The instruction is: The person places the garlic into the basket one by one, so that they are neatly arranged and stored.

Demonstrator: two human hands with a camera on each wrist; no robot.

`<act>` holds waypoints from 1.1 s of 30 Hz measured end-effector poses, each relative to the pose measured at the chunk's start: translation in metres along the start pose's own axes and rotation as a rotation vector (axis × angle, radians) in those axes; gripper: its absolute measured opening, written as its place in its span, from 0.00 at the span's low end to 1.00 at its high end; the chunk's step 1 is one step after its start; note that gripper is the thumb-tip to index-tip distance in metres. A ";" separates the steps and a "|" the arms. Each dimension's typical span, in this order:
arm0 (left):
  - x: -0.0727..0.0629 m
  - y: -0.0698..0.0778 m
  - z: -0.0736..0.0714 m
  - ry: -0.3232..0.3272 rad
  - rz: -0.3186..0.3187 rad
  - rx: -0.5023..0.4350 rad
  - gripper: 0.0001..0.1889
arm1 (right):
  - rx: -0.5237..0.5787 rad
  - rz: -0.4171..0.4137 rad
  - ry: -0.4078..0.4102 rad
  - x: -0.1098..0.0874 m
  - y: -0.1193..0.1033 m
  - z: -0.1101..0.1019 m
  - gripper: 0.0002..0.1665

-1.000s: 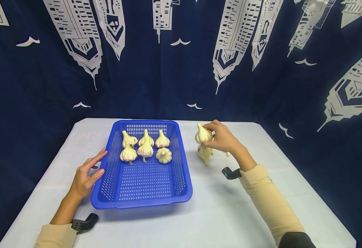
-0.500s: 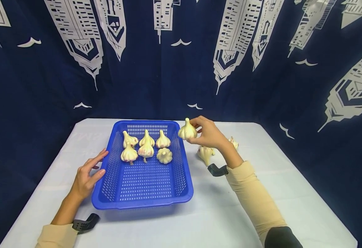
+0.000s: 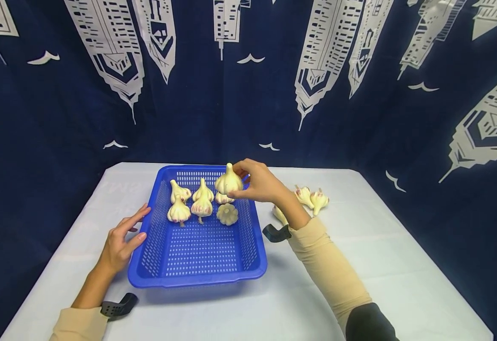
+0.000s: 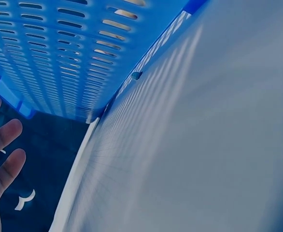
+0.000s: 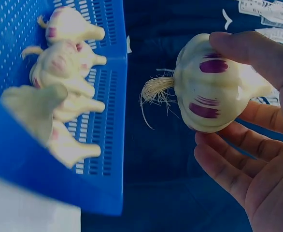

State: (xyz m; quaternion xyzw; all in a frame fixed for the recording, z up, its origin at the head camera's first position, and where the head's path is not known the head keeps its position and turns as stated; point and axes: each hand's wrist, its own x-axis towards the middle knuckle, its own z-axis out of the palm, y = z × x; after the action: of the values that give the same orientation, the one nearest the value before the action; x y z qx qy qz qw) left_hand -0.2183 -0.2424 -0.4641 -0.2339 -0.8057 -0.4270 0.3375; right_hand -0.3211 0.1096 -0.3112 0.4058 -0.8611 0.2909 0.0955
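Observation:
A garlic bulb [image 3: 229, 180] is held up over the far right part of the blue basket [image 3: 197, 280], pinched between the thumb and fingers of my right hand [image 3: 259, 182]. Purple streaks and a tuft of roots show on this bulb in the right wrist view. Inside the basket several garlic bulbs [image 3: 178, 211] lie in two rows towards the far side; one is partly hidden behind the held bulb. My left hand [image 3: 120, 244] rests against the basket's left rim with its fingers extended. In the left wrist view, its fingers [image 4: 8, 169] are spread beside the perforated basket wall.
On the white table [image 3: 359, 265], right of the basket, lie more garlic bulbs [image 3: 319, 201]; one [image 3: 279, 215] is partly hidden by my right forearm. A dark blue curtain [image 3: 214, 104] with white building prints hangs behind the table.
My right hand has lifted the garlic bulb from the group on the right and carried it left, over the basket's far right part. The left hand has stayed at the rim.

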 end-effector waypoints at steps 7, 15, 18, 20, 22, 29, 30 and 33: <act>0.000 0.000 0.000 0.003 0.011 0.001 0.30 | 0.001 -0.028 -0.045 0.011 -0.012 0.013 0.37; 0.000 0.000 0.001 0.001 0.003 -0.005 0.30 | 0.000 -0.058 -0.064 0.025 -0.021 0.027 0.36; 0.000 0.000 0.002 0.001 0.000 -0.003 0.30 | 0.003 -0.064 -0.083 0.031 -0.024 0.034 0.36; -0.001 0.000 0.002 -0.005 -0.003 -0.006 0.30 | -0.016 -0.055 -0.109 0.033 -0.026 0.039 0.37; -0.001 0.000 0.003 -0.005 -0.006 -0.007 0.30 | -0.034 -0.050 -0.134 0.036 -0.028 0.044 0.37; -0.002 0.001 0.001 -0.002 -0.004 -0.009 0.31 | -0.031 -0.076 -0.184 0.050 -0.034 0.066 0.34; -0.001 0.001 0.001 -0.003 -0.002 -0.011 0.31 | -0.022 -0.082 -0.186 0.052 -0.036 0.068 0.33; 0.001 0.001 0.001 -0.009 -0.004 -0.008 0.31 | -0.018 -0.082 -0.204 0.055 -0.039 0.076 0.32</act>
State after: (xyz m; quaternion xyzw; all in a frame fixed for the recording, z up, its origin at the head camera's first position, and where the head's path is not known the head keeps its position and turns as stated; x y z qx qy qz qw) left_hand -0.2183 -0.2408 -0.4635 -0.2353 -0.8061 -0.4297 0.3320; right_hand -0.3221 0.0103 -0.3345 0.4673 -0.8516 0.2364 0.0227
